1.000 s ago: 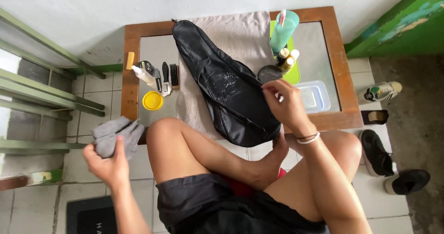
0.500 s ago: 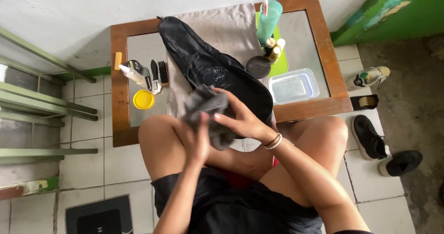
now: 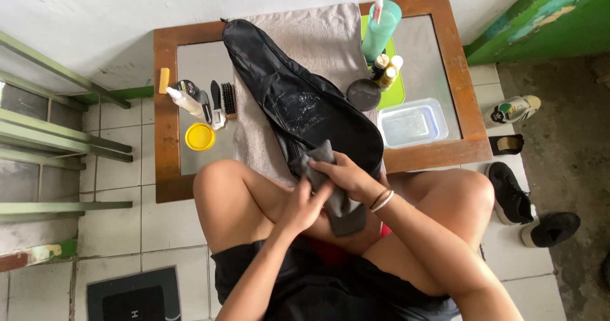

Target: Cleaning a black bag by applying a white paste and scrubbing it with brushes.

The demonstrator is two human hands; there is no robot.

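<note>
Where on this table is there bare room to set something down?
Bare glass shows on the table below the yellow lid, and at the far right beyond the clear tub. The black bag fills the middle; bottles crowd the green tray.

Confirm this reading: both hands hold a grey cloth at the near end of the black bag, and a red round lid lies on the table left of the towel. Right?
Not quite. In the head view the round lid is yellow, not red. The rest holds: left hand and right hand grip the grey cloth by the black bag.

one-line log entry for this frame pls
left hand: on grey cloth | right hand: gripping grey cloth | black bag: on towel, table
</note>
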